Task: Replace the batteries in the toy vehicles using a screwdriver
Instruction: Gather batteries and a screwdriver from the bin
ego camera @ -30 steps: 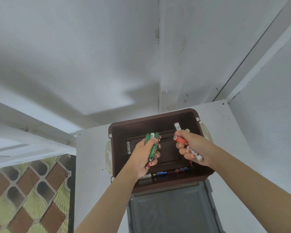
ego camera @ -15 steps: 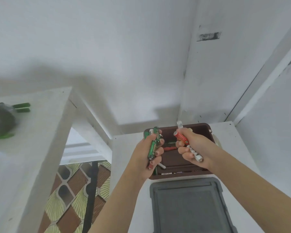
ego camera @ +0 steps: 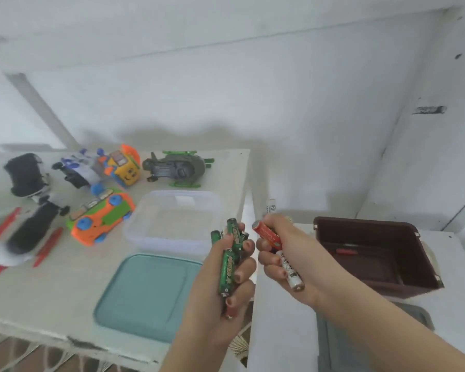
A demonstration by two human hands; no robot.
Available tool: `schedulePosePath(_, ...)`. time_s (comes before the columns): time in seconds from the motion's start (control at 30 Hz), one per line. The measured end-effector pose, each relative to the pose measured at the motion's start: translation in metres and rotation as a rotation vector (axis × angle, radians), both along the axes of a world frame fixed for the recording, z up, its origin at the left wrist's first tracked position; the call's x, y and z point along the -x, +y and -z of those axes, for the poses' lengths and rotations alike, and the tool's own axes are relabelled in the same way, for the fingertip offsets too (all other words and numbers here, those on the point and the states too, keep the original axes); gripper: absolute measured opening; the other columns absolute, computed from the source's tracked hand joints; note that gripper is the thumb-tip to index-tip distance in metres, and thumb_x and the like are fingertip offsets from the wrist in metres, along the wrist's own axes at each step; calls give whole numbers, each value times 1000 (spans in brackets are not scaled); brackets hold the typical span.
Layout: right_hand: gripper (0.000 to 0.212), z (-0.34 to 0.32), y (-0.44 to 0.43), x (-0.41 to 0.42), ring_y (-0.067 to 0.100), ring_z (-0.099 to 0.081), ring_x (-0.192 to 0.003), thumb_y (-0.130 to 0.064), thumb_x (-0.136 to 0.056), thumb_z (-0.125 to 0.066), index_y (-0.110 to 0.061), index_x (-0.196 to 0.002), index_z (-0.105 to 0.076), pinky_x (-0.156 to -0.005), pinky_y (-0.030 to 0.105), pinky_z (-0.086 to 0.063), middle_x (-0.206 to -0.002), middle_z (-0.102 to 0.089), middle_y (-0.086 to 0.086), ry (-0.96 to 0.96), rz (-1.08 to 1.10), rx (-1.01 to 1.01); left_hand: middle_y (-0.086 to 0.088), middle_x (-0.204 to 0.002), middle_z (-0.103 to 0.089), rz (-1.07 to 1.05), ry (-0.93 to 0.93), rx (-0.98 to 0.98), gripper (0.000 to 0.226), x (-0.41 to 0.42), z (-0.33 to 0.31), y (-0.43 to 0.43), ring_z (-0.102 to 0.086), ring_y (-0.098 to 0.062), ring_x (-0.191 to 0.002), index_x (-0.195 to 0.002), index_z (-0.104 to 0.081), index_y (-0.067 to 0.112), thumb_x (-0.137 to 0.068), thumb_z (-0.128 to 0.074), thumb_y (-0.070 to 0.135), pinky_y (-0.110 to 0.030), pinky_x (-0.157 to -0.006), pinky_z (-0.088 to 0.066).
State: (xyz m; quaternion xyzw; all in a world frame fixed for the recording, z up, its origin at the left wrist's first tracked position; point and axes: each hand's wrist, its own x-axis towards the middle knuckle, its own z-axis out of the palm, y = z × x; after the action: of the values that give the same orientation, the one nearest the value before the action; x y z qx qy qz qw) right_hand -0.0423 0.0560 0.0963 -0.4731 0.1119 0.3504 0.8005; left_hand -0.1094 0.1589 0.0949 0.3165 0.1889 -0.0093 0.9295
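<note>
Batteries are gripped in both hands over white tables (ego camera: 38,291).
Glossy green batteries (ego camera: 228,269) are clasped in the curled left hand (ego camera: 207,291), and slim red and white batteries (ego camera: 267,234) in the curled right hand (ego camera: 298,251). Plastic toy vehicles (ego camera: 102,216) are ranged behind a clear tub (ego camera: 172,224) and teal lid (ego camera: 148,294) at left; a brown box (ego camera: 373,251) is set at right.

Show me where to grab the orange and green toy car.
Grab the orange and green toy car across its middle, between the blue wheels, coming straight down from above. The wheels bulge out at each end, so the middle looks slimmest, and nothing covers its top.
</note>
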Motion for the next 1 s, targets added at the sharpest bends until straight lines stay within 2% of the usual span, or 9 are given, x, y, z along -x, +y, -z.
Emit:
schedulePosePath(0.2, 12, -6, 71, 48, 11, -31, -39, -18, -93, -46, -14, -82, -43, -32, 18, -22, -57, -39, 2, -145, -168, 49, -2, -63, -49, -191, 12, -89, 18, 48, -10, 68, -31, -3, -33, -92, -50, 8, -79, -52, 21, -10, -24, -19)
schedulePosePath(0.27, 10, -1, 92, 59, 11, -31, -40, -17, -93, -45, -14, -83, -42, -33, 18, -23, -59, -38, 3, -183, -214, 71, -1, -58, -48, -277, 73, -142, 8, 53, 0, 91, -31, -3, -32, -88, -50, 11, -87, -49, 18, -11, -24, -20)
schedulePosePath(0.33, 13, 7, 111, 66, 13, -31, -41, -18, -94, -45, -14, -83, -40, -34, 19, -24, -65, -37, 7, -278, -204, 137, -2, -59, -46, -360, 161, -274, 12, 52, 12, 112, -31, -4, -31, -89, -51, 12, -98, -43, 16, -13, -25, -20)
schedulePosePath(0.5, 28, 38, 145, 61, 13, -36, -49, -23, -95, -50, -13, -71, -39, -46, 23, -32, -54, -36, -4, -768, -76, 475, -5, -59, -50, -533, 365, -675, 18, 44, 42, 146, -42, -13, -36, -84, -53, 8, -99, -48, 18, -18, -33, -32)
schedulePosePath(0.63, 18, 56, 153, 57, 4, -43, -47, -23, -96, -50, -14, -81, -47, -49, 20, -28, -50, -36, -7, -1118, -134, 636, -3, -64, -46, -595, 399, -1058, 25, 37, 61, 155, -45, -23, -58, -75, -45, 11, -99, -46, 19, -30, -54, -36)
schedulePosePath(0.73, 13, 65, 159, 56, 5, -46, -51, -25, -95, -50, -20, -84, -47, -49, 20, -29, -48, -39, -7, -1289, -131, 764, 1, -69, -49, -603, 354, -1214, 18, 35, 62, 151, -47, -17, -63, -83, -48, 13, -100, -45, 19, -33, -60, -32)
schedulePosePath(0.8, 11, 68, 162, 54, 6, -48, -56, -26, -95, -50, -21, -86, -48, -51, 20, -31, -52, -44, -7, -1328, -119, 784, 5, -74, -53, -606, 324, -1278, 10, 35, 62, 148, -50, -9, -68, -93, -51, 14, -100, -45, 19, -31, -61, -30)
schedulePosePath(0.87, 10, 70, 164, 52, 9, -48, -62, -26, -94, -52, -20, -86, -50, -56, 20, -34, -61, -49, -6, -1299, -121, 743, 6, -78, -56, -615, 305, -1269, 6, 37, 64, 148, -52, -12, -74, -97, -52, 18, -100, -47, 18, -27, -63, -33)
schedulePosePath(1.0, 16, 74, 163, 48, 6, -47, -68, -17, -88, -61, -26, -78, -51, -62, 16, -33, -69, -50, -7, -1289, -155, 713, 11, -84, -60, -594, 255, -1223, 14, 41, 62, 148, -56, -9, -81, -102, -55, 28, -97, -52, 15, -26, -72, -37)
